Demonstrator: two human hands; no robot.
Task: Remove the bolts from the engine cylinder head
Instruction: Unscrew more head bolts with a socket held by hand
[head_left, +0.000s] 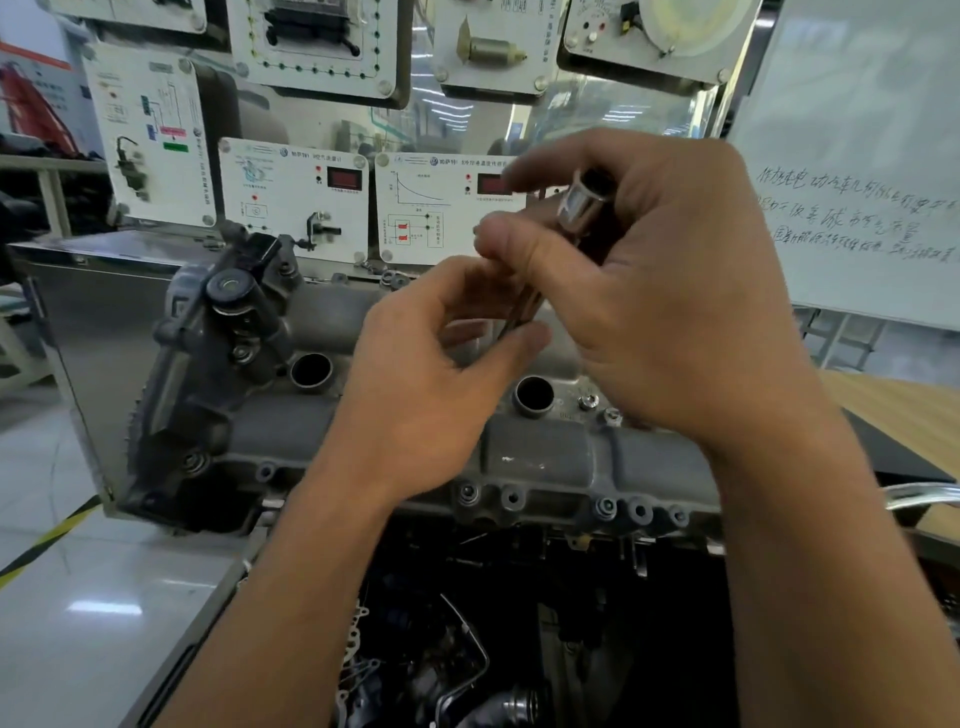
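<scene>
Two hands are raised together above the engine cylinder head (415, 431), well clear of its surface. The right hand (670, 291) is closed around a socket wrench (582, 208), whose chrome socket points up and away with its open mouth visible and nothing seen seated in it. The left hand (441, 379) has thumb and fingers pinched at the lower end of the tool's dark shaft; whether it holds a freed bolt there or only steadies the tool cannot be told, owing to blur.

Judged step: between bolts, the tool being handled or adjusted, not applied. Several bolts (605, 506) remain seated in the bosses along the near flange, and two more (589, 401) sit on the top face beside the right spark plug well (534, 393).

Next move, in the inspector's judgement: lower the socket squarely onto a remaining bolt head before turning; a tilted seating risks rounding it.

Containers: both visible plug wells, including the left one (310, 370), are open dark bores; no contents can be made out.
</scene>
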